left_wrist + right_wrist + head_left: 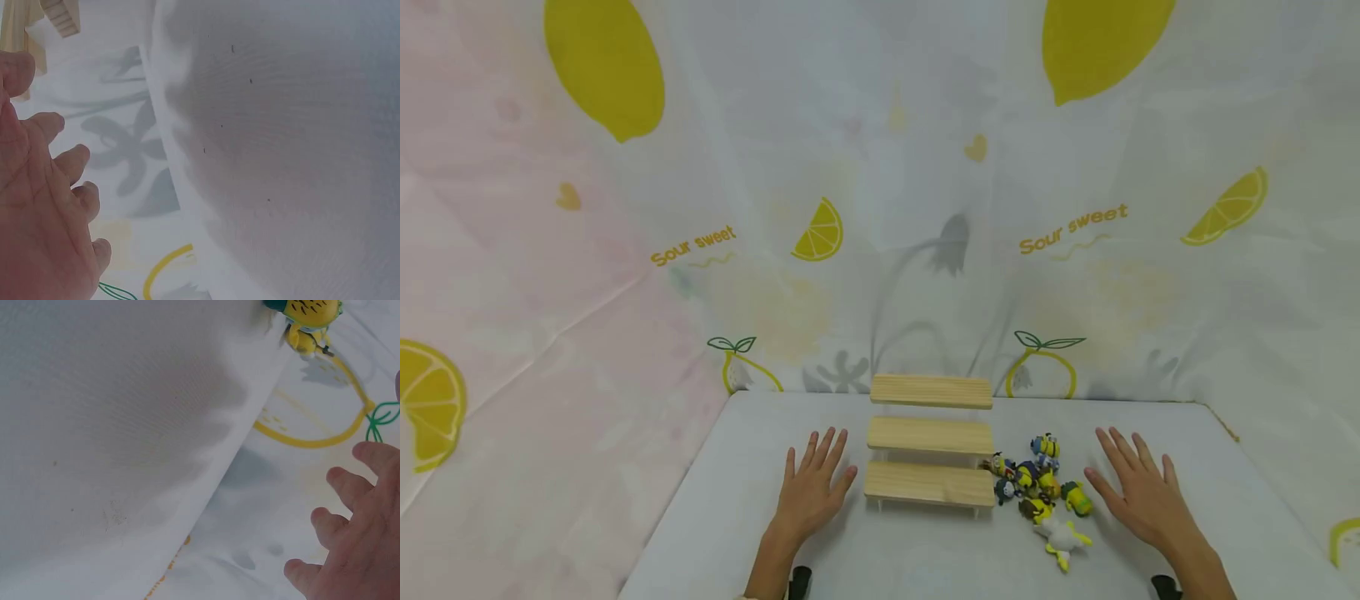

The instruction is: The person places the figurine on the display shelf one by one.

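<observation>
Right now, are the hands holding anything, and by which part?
Nothing is held: the left hand is empty beside the wooden shelves, the right hand empty beside the figurines.

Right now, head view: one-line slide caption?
Left hand and right hand, both holding nothing, flank a three-tier wooden stand and clustered small figures on a white table.

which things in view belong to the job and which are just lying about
Likely for the job, lying between the left hand and right hand: three-tier wooden stand; small figures clustered beside it; white toy with yellow ends.

Likely just surroundings: white table; lemon-print backdrop.
</observation>
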Action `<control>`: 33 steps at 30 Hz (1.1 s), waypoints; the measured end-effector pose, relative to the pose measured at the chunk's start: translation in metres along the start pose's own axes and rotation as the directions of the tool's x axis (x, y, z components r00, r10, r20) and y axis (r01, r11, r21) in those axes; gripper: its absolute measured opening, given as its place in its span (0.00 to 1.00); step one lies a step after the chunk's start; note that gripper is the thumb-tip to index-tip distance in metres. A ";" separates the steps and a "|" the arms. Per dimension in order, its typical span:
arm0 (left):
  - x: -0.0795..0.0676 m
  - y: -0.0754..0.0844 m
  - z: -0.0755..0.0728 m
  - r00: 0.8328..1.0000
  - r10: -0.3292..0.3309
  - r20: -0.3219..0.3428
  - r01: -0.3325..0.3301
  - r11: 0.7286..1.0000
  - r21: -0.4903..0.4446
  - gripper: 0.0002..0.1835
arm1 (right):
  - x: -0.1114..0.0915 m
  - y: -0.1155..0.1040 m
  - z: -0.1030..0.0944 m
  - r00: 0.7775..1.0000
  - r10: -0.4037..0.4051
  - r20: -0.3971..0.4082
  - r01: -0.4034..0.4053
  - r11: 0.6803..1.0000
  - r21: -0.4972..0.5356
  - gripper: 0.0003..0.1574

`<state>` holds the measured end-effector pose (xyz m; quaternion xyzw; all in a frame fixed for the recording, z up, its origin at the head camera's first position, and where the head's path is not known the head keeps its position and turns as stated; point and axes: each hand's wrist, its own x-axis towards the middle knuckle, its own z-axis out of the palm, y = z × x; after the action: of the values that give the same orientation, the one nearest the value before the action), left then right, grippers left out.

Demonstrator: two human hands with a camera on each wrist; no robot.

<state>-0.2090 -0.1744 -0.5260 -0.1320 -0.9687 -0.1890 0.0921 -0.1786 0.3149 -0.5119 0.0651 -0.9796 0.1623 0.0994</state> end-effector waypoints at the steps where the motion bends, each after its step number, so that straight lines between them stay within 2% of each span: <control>1: 0.000 0.001 0.000 1.000 0.005 0.002 -0.005 1.000 -0.004 0.35 | 0.000 0.000 0.000 1.000 -0.001 -0.004 0.001 1.000 0.001 0.47; 8: 0.000 0.004 0.000 0.999 0.043 -0.027 -0.044 0.999 -0.016 0.33 | -0.001 0.000 0.000 1.000 0.001 0.012 -0.001 1.000 0.012 0.47; 15: -0.002 0.006 0.002 0.998 0.067 0.017 -0.067 0.997 -0.024 0.33 | 0.000 0.000 0.002 0.999 0.015 0.042 -0.015 1.000 0.004 0.48; 24: -0.003 0.009 0.002 0.993 0.106 0.056 -0.097 0.984 -0.147 0.32 | -0.001 0.001 0.003 0.997 0.029 0.073 -0.030 1.000 0.008 0.48; 33: -0.001 0.007 0.002 0.983 0.127 0.132 -0.086 0.956 -0.281 0.32 | 0.001 0.001 0.001 0.999 0.010 0.046 -0.010 1.000 0.019 0.47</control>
<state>-0.2062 -0.1674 -0.5255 -0.2093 -0.9288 -0.3057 0.0105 -0.1796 0.3150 -0.5132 0.0648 -0.9803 0.1706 0.0756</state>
